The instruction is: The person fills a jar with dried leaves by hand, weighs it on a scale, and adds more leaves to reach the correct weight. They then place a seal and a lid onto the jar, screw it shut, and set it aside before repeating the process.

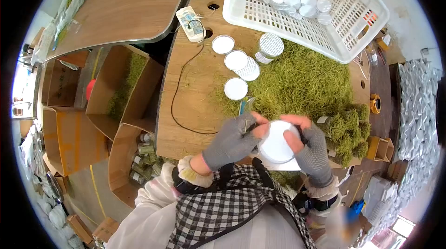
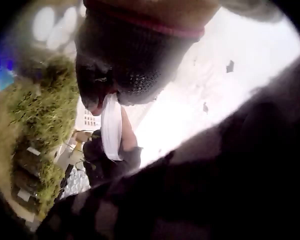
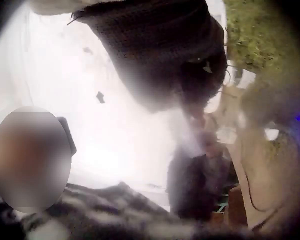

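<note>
In front of the chest, both gloved hands hold a white round lid between them. The left hand pinches its left edge with bare fingertips and thumb. At the opposite edge, the right hand grips it, thumb across the white face and fingers behind. Seen nearly edge-on in the left wrist view, the lid shows a shallow side wall. The right wrist view is blurred where the hands meet. Beyond the hands, more white lids lie on the wooden table, near a patterned round container.
A heap of dried green plant strands covers the table's middle, with filled jars at its right. Behind stands a white basket holding round lids. A power strip trails a black cable. Cardboard boxes stand at the left.
</note>
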Tool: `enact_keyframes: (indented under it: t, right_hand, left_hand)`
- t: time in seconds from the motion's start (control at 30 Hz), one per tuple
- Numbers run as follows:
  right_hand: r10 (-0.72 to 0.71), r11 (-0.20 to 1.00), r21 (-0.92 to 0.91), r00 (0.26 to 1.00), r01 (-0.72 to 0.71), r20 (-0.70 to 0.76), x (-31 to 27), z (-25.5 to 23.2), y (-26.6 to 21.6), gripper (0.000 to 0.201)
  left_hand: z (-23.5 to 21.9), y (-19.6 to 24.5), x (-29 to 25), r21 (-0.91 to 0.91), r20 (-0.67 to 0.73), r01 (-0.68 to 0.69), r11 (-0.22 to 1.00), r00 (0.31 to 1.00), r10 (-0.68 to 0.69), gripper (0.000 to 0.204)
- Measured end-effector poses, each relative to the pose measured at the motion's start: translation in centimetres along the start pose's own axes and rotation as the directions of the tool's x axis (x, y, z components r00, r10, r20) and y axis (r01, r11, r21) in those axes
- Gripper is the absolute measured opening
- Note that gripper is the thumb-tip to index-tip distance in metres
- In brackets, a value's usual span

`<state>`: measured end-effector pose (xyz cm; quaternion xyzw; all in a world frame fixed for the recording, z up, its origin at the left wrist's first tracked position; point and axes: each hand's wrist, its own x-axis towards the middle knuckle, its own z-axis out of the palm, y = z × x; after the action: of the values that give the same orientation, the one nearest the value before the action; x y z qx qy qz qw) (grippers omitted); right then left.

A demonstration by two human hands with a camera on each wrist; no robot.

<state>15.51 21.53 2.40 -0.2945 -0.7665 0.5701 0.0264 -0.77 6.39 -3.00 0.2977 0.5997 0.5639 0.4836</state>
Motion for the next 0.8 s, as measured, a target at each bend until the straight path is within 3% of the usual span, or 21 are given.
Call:
enact_keyframes:
  t: [0.07, 0.1, 0.17, 0.2, 0.23, 0.3, 0.33, 0.37, 0.4, 0.43, 0.47, 0.5, 0.53, 0.67, 0.73, 0.8]
  right_hand:
    - [-0.104, 0.886, 0.457, 0.994, 0.08, 0.028, -1.0, 1.4, 1.5, 0.07]
    - [-0.098, 0.886, 0.457, 0.995, 0.075, 0.027, -1.2, 1.9, 2.1, 0.07]
    - [-0.104, 0.86, 0.507, 0.993, 0.061, 0.056, -1.6, 3.0, 3.4, 0.095]
    - [-0.061, 0.886, 0.462, 0.996, 0.027, 0.059, -1.7, 3.1, 5.4, 0.091]
    - [0.004, 0.961, 0.273, 0.993, -0.038, 0.122, -1.6, 2.5, 8.2, 0.08]
    - [0.274, 0.961, -0.003, 0.948, -0.277, 0.162, -1.1, 2.8, 12.5, 0.069]
    - [0.274, 0.961, 0.0, 0.949, -0.278, 0.159, -0.8, 3.4, 14.1, 0.069]
    - [0.208, 0.951, -0.26, 0.968, -0.168, 0.137, -0.5, 4.3, 15.4, 0.066]
    - [0.14, 0.864, -0.501, 0.981, -0.054, 0.136, -0.2, 5.2, 16.3, 0.064]
    - [0.144, 0.868, -0.493, 0.981, -0.061, 0.132, 0.1, 6.4, 16.6, 0.064]
    - [-0.015, 0.797, -0.595, 0.988, 0.105, 0.155, 0.9, 7.6, 16.8, 0.063]
    - [-0.171, 0.684, -0.681, 0.965, 0.261, 0.198, 1.6, 8.4, 16.9, 0.063]
    - [-0.086, 0.64, -0.729, 0.966, 0.24, 0.243, 2.3, 8.8, 17.2, 0.062]
    - [-0.079, 0.567, -0.789, 0.969, 0.238, 0.235, 1.7, 7.2, 20.0, 0.062]
    - [0.039, 0.485, -0.874, 0.999, 0.004, 0.026, -0.2, 4.5, 23.0, 0.061]
    - [-0.006, 0.506, -0.862, 0.999, -0.033, -0.042, -2.4, 1.9, 24.9, 0.058]
  left_hand:
    - [0.7, -2.3, -0.2, -0.067, -0.005, 0.019, 0.998, 1.0, -0.019, 0.027]
    - [1.1, -3.1, -0.3, -0.137, -0.011, 0.042, 0.99, 0.999, -0.044, 0.026]
    - [1.2, -4.1, -0.6, -0.171, -0.03, 0.058, 0.983, 0.997, -0.064, 0.025]
    - [0.7, -4.2, -0.7, -0.25, -0.06, 0.12, 0.961, 0.988, -0.139, 0.025]
    - [0.1, -4.3, -0.9, -0.328, -0.083, 0.175, 0.928, 0.974, -0.213, 0.025]
    - [-1.6, -5.9, -1.6, -0.286, -0.156, 0.146, 0.947, 0.968, -0.197, 0.025]
    - [-2.7, -6.7, -2.2, -0.259, -0.232, 0.156, 0.953, 0.948, -0.218, 0.026]
    - [-3.6, -7.3, -2.9, -0.231, -0.305, 0.171, 0.958, 0.922, -0.238, 0.026]
    - [-4.3, -7.9, -3.5, -0.224, -0.299, 0.179, 0.958, 0.923, -0.243, 0.026]
    - [-4.9, -8.4, -4.1, -0.234, -0.345, 0.246, 0.941, 0.884, -0.316, 0.027]
    - [-5.2, -8.8, -4.6, -0.247, -0.391, 0.306, 0.919, 0.837, -0.384, 0.027]
    - [-5.3, -9.0, -5.0, -0.242, -0.391, 0.31, 0.92, 0.836, -0.384, 0.027]
    - [-5.4, -9.2, -5.4, -0.236, -0.411, 0.314, 0.92, 0.825, -0.387, 0.028]
    - [-5.3, -10.6, -7.0, -0.201, -0.466, 0.256, 0.946, 0.824, -0.322, 0.03]
    - [-5.5, -11.6, -7.4, -0.186, -0.482, 0.243, 0.952, 0.821, -0.304, 0.03]
    - [-5.7, -12.3, -7.5, -0.175, -0.498, 0.228, 0.958, 0.819, -0.286, 0.03]
